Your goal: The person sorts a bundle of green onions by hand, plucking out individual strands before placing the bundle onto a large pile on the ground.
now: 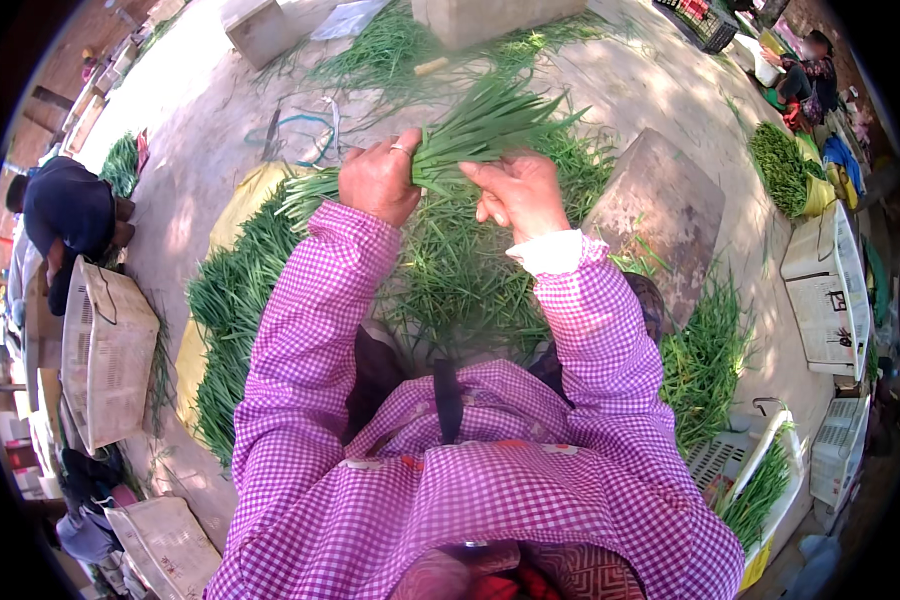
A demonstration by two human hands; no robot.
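Observation:
My left hand (381, 177), with a ring on one finger, is closed around a bunch of long green leafy stalks (487, 127). Their pale stem ends stick out to the left of the fist, and the leaves fan out to the upper right. Just under those leaves is my right hand (521, 191), its index finger extended along the bunch and the other fingers curled; whether it grips any leaves cannot be told. Loose green leaves (465, 277) lie heaped on the ground below both hands. By my left arm, a pile of green stalks (240, 300) rests on yellow sheeting (244, 202).
A stone block (664, 202) stands right of the heap, and another concrete block (487, 19) is ahead. White plastic crates (112, 352) stand at left and right (825, 292). One person (71, 202) bends over at left; another person (806, 75) sits at far upper right.

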